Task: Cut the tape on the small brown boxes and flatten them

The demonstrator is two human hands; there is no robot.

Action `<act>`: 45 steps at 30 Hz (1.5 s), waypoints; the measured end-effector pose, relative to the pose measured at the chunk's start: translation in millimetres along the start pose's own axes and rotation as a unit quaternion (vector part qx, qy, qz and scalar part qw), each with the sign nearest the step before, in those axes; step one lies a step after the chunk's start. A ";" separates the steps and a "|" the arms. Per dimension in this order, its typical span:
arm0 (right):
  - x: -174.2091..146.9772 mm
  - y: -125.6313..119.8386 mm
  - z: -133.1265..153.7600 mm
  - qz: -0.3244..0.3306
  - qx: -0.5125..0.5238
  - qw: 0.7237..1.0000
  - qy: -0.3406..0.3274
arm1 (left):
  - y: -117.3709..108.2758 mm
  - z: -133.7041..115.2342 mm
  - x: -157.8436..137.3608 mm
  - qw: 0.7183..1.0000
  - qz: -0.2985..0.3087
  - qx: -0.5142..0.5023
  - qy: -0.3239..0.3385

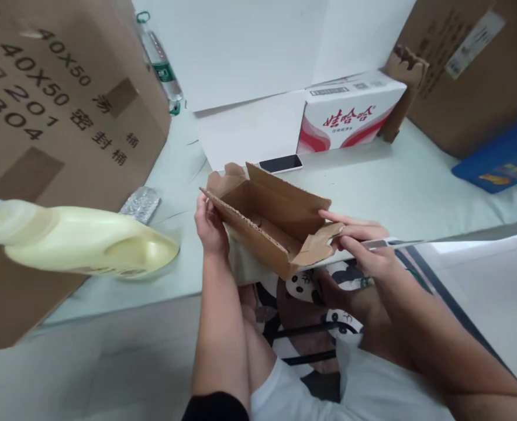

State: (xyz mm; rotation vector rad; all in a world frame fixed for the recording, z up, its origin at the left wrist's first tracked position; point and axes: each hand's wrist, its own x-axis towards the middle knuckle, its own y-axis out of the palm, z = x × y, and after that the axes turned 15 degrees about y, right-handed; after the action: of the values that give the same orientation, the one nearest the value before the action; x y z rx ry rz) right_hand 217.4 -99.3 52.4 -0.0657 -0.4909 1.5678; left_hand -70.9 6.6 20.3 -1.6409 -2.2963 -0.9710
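The small brown corrugated-cardboard box [261, 245], oblong and open-topped with its flaps up, sits at the front edge of the table [355, 187], which wears a pale green cover. The person's left hand [212, 225] grips its near wall at the left end, some fingers hidden behind the cardboard. At the other end the right hand [368, 242] has the ragged end flap pinched between thumb and fingers, with the index finger stretched along the far wall's corner.

Just behind the box lies a flat phone with a black screen [280, 164], and beyond it stands a white carton with red lettering and red swooshes [350, 120]. To the left, near a crumpled piece of clear bubble wrap [141, 203], I see a pale yellow plastic bottle [96, 242] (oddly large from here). Farther back is a clear water bottle with a green label [164, 70]. Big brown shipping cartons flank everything, the left one [65, 117] printed in black, the right one [499, 70] behind a glossy blue package [504, 155].
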 end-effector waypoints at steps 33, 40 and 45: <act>10.0 -10.6 -84.9 0.025 0.171 0.919 0.354 | 3.1 13.7 0.3 0.967 0.061 0.229 0.095; 1.4 -8.0 -66.9 0.124 0.164 0.974 0.098 | 4.9 23.7 -19.7 0.972 0.027 0.126 -0.196; -7.6 -15.5 -50.5 0.065 0.204 0.976 0.037 | 39.6 28.2 -55.7 0.893 0.201 0.053 -0.398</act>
State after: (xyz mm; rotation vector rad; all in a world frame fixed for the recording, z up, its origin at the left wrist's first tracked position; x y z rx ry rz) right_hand 249.6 -93.6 10.2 0.1606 -0.1014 1.7595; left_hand -7.4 -13.4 -11.8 -2.6595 -2.1558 -0.0519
